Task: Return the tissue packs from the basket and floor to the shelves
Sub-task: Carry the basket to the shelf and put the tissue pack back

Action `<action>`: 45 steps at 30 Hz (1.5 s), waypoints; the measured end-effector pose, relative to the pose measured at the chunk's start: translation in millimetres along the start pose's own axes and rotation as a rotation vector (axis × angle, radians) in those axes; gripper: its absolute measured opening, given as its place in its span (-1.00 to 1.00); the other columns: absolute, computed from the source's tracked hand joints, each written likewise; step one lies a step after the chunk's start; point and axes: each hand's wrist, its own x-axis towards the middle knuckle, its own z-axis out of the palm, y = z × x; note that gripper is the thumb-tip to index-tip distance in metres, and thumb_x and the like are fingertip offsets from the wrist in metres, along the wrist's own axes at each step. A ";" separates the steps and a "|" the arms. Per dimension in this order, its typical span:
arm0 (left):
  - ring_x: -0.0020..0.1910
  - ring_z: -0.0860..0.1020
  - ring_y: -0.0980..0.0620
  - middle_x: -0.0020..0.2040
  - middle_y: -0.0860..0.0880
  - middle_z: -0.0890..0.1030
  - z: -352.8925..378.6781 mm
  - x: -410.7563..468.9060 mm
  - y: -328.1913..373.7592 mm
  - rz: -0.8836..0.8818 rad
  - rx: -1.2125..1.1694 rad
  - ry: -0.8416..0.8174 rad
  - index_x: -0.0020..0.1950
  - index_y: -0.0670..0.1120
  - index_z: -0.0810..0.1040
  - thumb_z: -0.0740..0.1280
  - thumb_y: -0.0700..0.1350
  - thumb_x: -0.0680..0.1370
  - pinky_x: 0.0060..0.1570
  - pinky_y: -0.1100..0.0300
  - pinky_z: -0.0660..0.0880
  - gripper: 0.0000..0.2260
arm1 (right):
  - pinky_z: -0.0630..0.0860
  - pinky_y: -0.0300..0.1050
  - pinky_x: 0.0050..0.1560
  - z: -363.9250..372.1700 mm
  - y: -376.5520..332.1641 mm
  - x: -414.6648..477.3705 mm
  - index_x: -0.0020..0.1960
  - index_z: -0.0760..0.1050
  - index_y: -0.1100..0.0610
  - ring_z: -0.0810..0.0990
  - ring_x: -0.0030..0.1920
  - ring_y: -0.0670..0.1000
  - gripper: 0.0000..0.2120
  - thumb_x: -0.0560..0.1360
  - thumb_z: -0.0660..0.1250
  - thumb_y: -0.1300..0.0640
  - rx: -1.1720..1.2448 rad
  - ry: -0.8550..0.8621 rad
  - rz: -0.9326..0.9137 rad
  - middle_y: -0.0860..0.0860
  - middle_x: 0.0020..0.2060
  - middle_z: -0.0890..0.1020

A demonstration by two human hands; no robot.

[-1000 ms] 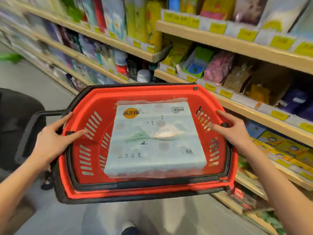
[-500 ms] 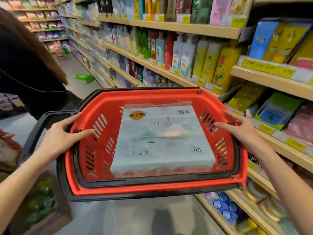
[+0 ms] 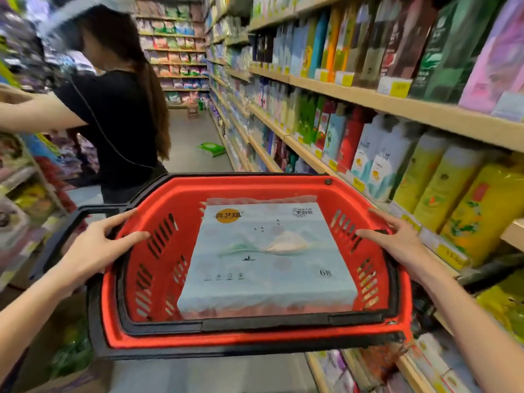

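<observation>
- While carried down a shop aisle, a red slotted plastic basket with black rim is clasped at both sides: left hand and right hand, fingers curled over its rim.
- Flat inside the basket lies a pale-blue rectangular tissue pack, midway between the hands, long axis running away from the wearer.
- Right of the basket, wooden shelves stand near; the right hand looks better placed.

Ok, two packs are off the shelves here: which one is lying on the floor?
The green pack, far down the aisle on the grey floor beside the shelving. The other, the pale blue tissue pack, lies flat inside the red basket held by both hands.
</observation>
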 end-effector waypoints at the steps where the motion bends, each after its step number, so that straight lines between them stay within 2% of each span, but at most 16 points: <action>1: -0.15 0.50 0.35 0.00 0.11 0.61 2.1 5.4 -1.2 -0.017 0.004 0.019 0.28 0.34 0.41 0.39 0.37 0.21 -0.17 0.24 0.45 -0.37 | 0.43 -0.43 -0.07 3.4 -0.1 16.7 0.25 0.50 0.07 0.55 0.01 -0.14 -0.39 0.21 0.56 0.17 -0.007 -0.019 -0.014 -0.02 0.12 0.57; 4: -0.12 0.51 0.32 0.04 0.10 0.59 7.8 24.4 -6.3 -0.049 0.016 0.054 0.31 0.31 0.41 0.37 0.38 0.22 -0.15 0.22 0.46 -0.34 | 0.35 -0.63 -0.24 16.7 4.4 57.1 0.25 0.49 0.09 0.52 -0.02 -0.22 -0.40 0.23 0.54 0.19 -0.003 -0.057 -0.032 -0.06 0.11 0.55; 7: -0.08 0.53 0.19 0.06 0.10 0.58 14.8 51.3 -13.0 -0.076 0.019 0.085 0.29 0.30 0.43 0.36 0.39 0.21 -0.10 0.16 0.46 -0.35 | 0.35 -0.63 -0.31 35.7 10.9 96.5 0.24 0.50 0.06 0.50 -0.18 -0.46 -0.43 0.25 0.54 0.17 0.009 -0.084 -0.011 -0.09 0.07 0.54; 10: -0.10 0.51 0.18 0.05 0.10 0.56 19.2 86.4 -23.3 -0.095 0.041 0.095 0.26 0.32 0.45 0.35 0.40 0.21 -0.11 0.16 0.45 -0.38 | 0.35 -0.62 -0.35 60.4 19.5 134.4 0.21 0.51 0.03 0.46 -0.25 -0.55 -0.50 0.29 0.51 0.12 0.005 -0.086 0.010 -0.14 0.02 0.55; 14: -0.10 0.56 0.12 0.05 0.06 0.60 19.8 145.4 -37.9 -0.107 0.056 0.082 0.23 0.34 0.46 0.36 0.41 0.23 -0.07 0.09 0.48 -0.42 | 0.41 -0.52 -0.37 98.1 26.9 177.5 0.21 0.52 0.01 0.51 -0.29 -0.48 -0.57 0.35 0.45 0.06 0.025 -0.085 0.052 -0.28 -0.12 0.53; 17: 0.04 0.58 0.03 0.09 0.03 0.62 18.2 190.2 -46.3 -0.096 0.072 0.080 0.23 0.32 0.48 0.40 0.40 0.23 0.03 0.06 0.47 -0.42 | 0.42 -0.50 -0.39 121.3 28.0 205.2 0.19 0.51 -0.09 0.53 -0.26 -0.46 -0.58 0.34 0.45 -0.02 0.012 -0.095 0.076 -0.28 -0.09 0.53; 21: -0.06 0.55 0.06 0.02 0.09 0.58 14.3 245.1 -51.2 -0.101 0.077 0.099 0.20 0.39 0.46 0.33 0.46 0.17 -0.03 0.09 0.46 -0.40 | 0.39 -0.55 -0.40 149.1 26.0 246.6 0.15 0.52 -0.12 0.51 -0.25 -0.49 -0.60 0.32 0.46 -0.01 0.025 -0.077 0.082 -0.28 -0.06 0.53; 25: -0.12 0.51 0.16 -0.03 0.15 0.56 16.0 296.9 -55.9 -0.103 0.067 0.125 -0.01 0.56 0.42 0.29 0.55 0.11 -0.08 0.15 0.43 -0.53 | 0.36 -0.57 -0.42 175.5 27.9 295.3 0.16 0.52 -0.09 0.51 -0.29 -0.48 -0.59 0.33 0.47 0.04 0.052 -0.049 0.093 -0.26 -0.10 0.54; 27: -0.09 0.49 0.20 -0.01 0.19 0.55 20.4 326.3 -58.8 -0.111 0.053 0.136 -0.03 0.57 0.41 0.27 0.57 0.09 -0.06 0.18 0.42 -0.53 | 0.36 -0.58 -0.41 186.8 33.6 323.6 0.16 0.52 -0.08 0.51 -0.29 -0.49 -0.59 0.32 0.48 0.07 0.060 -0.051 0.093 -0.25 -0.10 0.55; 29: -0.09 0.50 0.26 0.00 0.20 0.56 29.0 356.3 -63.3 -0.121 0.050 0.137 0.00 0.56 0.42 0.28 0.57 0.09 -0.04 0.20 0.41 -0.51 | 0.37 -0.58 -0.41 198.6 41.4 355.1 0.15 0.51 -0.08 0.51 -0.29 -0.49 -0.58 0.32 0.48 0.10 0.077 -0.064 0.087 -0.26 -0.10 0.55; 32: -0.10 0.51 0.31 -0.02 0.20 0.59 47.3 402.9 -71.8 -0.142 0.049 0.148 0.03 0.55 0.43 0.30 0.55 0.11 -0.05 0.21 0.44 -0.50 | 0.35 -0.61 -0.34 218.0 53.8 412.6 0.19 0.51 -0.02 0.53 -0.22 -0.43 -0.54 0.31 0.49 0.15 0.067 -0.080 0.054 -0.14 -0.02 0.56; 36: -0.13 0.48 0.43 -0.08 0.29 0.57 72.8 460.2 -79.1 -0.163 0.007 0.191 0.00 0.56 0.43 0.32 0.54 0.11 -0.06 0.28 0.42 -0.53 | 0.33 -0.48 -0.07 245.2 62.2 493.7 0.25 0.49 0.11 0.49 0.06 -0.15 -0.50 0.32 0.48 0.20 0.025 -0.117 -0.013 -0.08 0.12 0.51; 40: -0.17 0.51 0.42 -0.06 0.28 0.58 90.0 510.1 -76.0 -0.200 -0.048 0.239 0.05 0.51 0.45 0.34 0.51 0.11 -0.10 0.35 0.41 -0.49 | 0.27 -0.66 -0.33 272.3 52.4 567.7 0.24 0.49 0.13 0.45 0.03 -0.11 -0.52 0.34 0.47 0.22 -0.016 -0.137 -0.046 -0.06 0.07 0.51; 43: -0.15 0.49 0.40 0.00 0.23 0.57 94.9 553.0 -75.6 -0.177 -0.041 0.266 0.20 0.37 0.47 0.35 0.49 0.13 -0.09 0.33 0.40 -0.35 | 0.28 -0.66 -0.33 291.5 52.2 614.8 0.23 0.50 0.13 0.46 0.06 -0.08 -0.53 0.33 0.47 0.22 -0.013 -0.143 -0.045 -0.02 0.07 0.52; 45: -0.06 0.52 0.32 0.01 0.23 0.56 97.8 585.6 -80.0 -0.166 0.003 0.276 0.23 0.30 0.48 0.35 0.48 0.16 -0.03 0.26 0.42 -0.32 | 0.32 -0.66 -0.30 306.0 52.1 646.4 0.21 0.52 0.12 0.48 0.05 -0.05 -0.53 0.31 0.49 0.22 -0.025 -0.139 -0.054 0.02 0.08 0.55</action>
